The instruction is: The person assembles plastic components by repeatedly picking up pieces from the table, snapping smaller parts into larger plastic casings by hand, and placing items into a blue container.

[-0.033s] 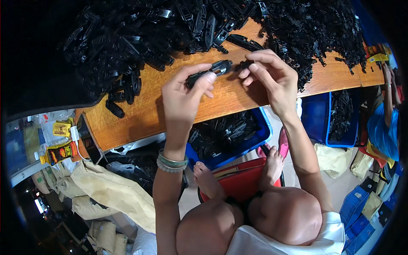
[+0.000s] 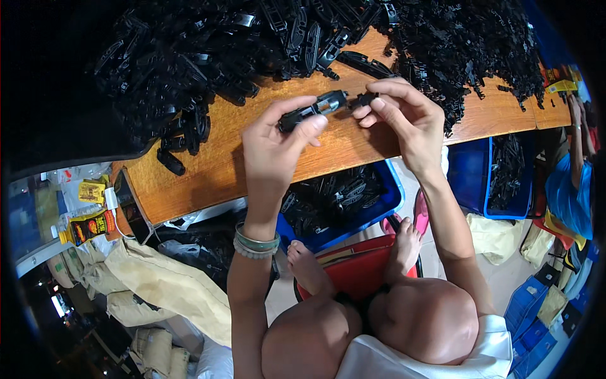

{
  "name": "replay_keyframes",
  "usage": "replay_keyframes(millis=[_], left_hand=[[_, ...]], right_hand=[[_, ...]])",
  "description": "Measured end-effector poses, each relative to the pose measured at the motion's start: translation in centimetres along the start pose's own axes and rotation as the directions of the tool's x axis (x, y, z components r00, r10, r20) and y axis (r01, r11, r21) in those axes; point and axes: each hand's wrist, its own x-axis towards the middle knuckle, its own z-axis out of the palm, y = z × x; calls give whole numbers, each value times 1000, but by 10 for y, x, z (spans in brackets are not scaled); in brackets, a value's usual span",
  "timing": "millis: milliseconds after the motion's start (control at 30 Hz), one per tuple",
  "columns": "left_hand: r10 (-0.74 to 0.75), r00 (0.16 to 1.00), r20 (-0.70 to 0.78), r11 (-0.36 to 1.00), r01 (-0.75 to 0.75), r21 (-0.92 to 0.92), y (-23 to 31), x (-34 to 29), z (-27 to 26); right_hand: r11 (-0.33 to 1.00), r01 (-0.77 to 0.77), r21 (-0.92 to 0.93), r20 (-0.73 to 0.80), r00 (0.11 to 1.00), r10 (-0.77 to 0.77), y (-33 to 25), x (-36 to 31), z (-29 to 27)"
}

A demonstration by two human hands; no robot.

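Note:
Above the wooden table [image 2: 196, 186], my left hand [image 2: 273, 142] is closed round a long, glossy black plastic part [image 2: 331, 102], gripped between thumb and fingers. Its far end points right, toward my other hand. My right hand [image 2: 413, 123] pinches a small black plastic piece [image 2: 362, 100] in its fingertips, close to that end. A narrow gap seems to lie between the two, though fingers cover much of the small piece. Beyond the left hand spreads a heap of similar long black parts [image 2: 233, 54]; a heap of small black pieces [image 2: 467, 47] lies beyond the right.
Under the table edge stands a blue bin [image 2: 396, 205] of black parts, with another blue bin [image 2: 487, 189] to the right. My feet rest by a red stool [image 2: 360, 268]. Paper sacks [image 2: 167, 281] lie at left. Another person's blue garment [image 2: 570, 192] shows at far right.
My left hand and the long part have shifted very slightly to the right. The right hand has dipped a touch, still pinching the small piece.

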Motion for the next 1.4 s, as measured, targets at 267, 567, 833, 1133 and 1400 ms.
replay_keyframes(millis=[267, 567, 833, 1133, 1400], left_hand=[[-74, 997, 38, 996, 76, -52, 4, -15, 16], [-42, 989, 139, 985, 64, -160, 3, -19, 24], [-139, 981, 134, 983, 153, -104, 13, -21, 17], [-66, 995, 79, 997, 70, -42, 10, -20, 15], [-95, 981, 171, 995, 94, 18, 10, -18, 6]], right_hand=[[984, -152, -95, -49, 988, 148, -20, -17, 7], [983, -174, -62, -7, 985, 174, -26, -25, 16], [852, 172, -494, 112, 985, -134, -20, -23, 9], [868, 128, -481, 120, 990, -79, -18, -23, 9], [946, -157, -284, 1, 986, 164, -12, -30, 11]])
